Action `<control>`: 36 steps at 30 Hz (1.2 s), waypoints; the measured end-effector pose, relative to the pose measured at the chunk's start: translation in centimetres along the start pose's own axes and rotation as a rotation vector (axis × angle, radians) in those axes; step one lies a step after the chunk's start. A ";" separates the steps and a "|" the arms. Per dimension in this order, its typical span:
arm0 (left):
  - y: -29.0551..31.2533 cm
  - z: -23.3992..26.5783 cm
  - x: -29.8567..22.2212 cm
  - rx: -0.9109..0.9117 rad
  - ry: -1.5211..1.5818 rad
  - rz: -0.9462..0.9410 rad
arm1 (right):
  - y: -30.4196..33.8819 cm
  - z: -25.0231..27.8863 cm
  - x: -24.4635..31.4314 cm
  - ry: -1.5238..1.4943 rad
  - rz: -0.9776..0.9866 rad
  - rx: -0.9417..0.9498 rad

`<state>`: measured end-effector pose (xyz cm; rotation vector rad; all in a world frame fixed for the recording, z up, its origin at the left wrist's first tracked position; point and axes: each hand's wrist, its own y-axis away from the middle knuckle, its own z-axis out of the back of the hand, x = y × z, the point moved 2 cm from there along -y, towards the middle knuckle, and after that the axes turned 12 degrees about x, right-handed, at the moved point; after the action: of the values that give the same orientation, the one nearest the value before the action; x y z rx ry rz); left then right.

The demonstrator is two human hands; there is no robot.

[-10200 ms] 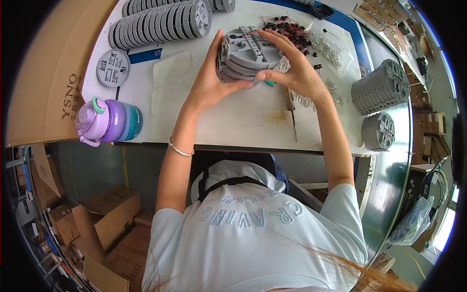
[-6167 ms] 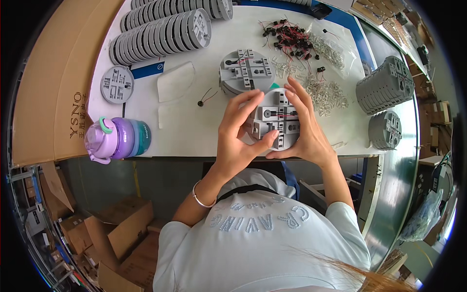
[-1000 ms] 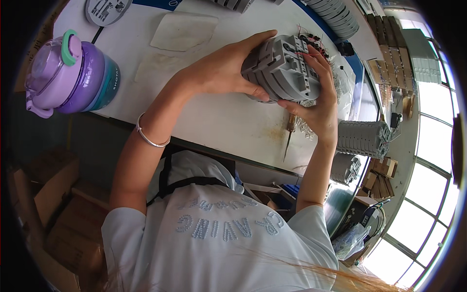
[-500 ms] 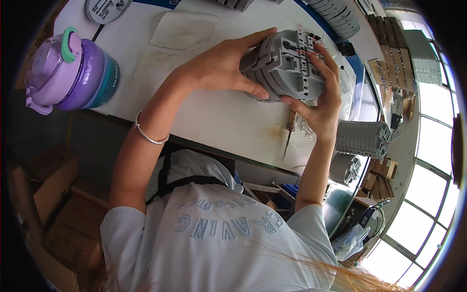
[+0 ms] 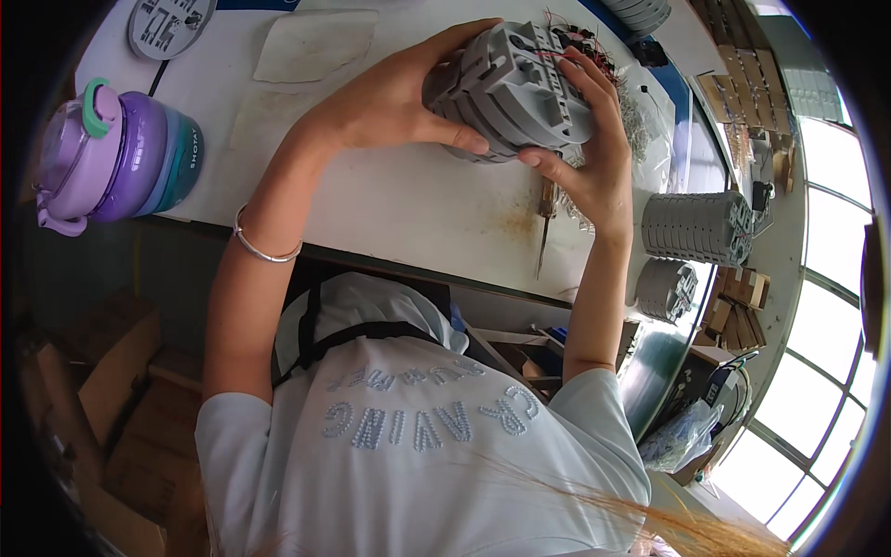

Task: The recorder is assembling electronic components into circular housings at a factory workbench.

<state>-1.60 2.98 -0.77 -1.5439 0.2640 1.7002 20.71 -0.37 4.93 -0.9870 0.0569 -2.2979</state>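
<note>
Your left hand (image 5: 394, 104) and right hand (image 5: 601, 167) grip a grey stack (image 5: 506, 97) from opposite sides, fingers spread and curved round its rims, both thumbs on the side facing you. The stack sits tilted over the table (image 5: 418, 200); you cannot tell whether it touches. A screwdriver (image 5: 547, 200) lies near your right thumb, and wires (image 5: 587, 45) lie beyond your right fingers.
</note>
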 end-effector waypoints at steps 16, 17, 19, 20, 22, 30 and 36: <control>-0.3 0.0 -0.2 0.043 0.020 -0.006 | 1.0 -0.7 -0.8 -0.164 0.011 -0.042; -0.4 0.1 -0.3 0.038 0.023 -0.007 | 1.0 -0.7 -0.8 -0.248 0.001 -0.077; -0.5 0.1 -0.5 0.061 0.024 0.018 | 1.1 -0.7 -0.8 -0.263 -0.028 -0.069; -0.5 0.2 -0.4 0.055 0.033 0.005 | 1.1 -0.7 -0.8 -0.277 -0.059 -0.043; -0.4 0.2 -0.3 0.054 0.034 -0.006 | 0.8 -0.4 -0.3 -0.206 -0.037 -0.023; -0.7 0.4 -0.3 0.057 -0.070 0.039 | 1.5 0.0 -0.5 -0.171 -0.060 -0.025; -0.3 1.5 -0.7 -0.013 -0.088 -0.025 | 2.6 0.3 0.1 -0.225 -0.165 -0.011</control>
<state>-2.51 3.85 0.29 -1.4716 0.1886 1.7481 22.25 -2.44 4.48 -1.2922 -0.1088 -2.3190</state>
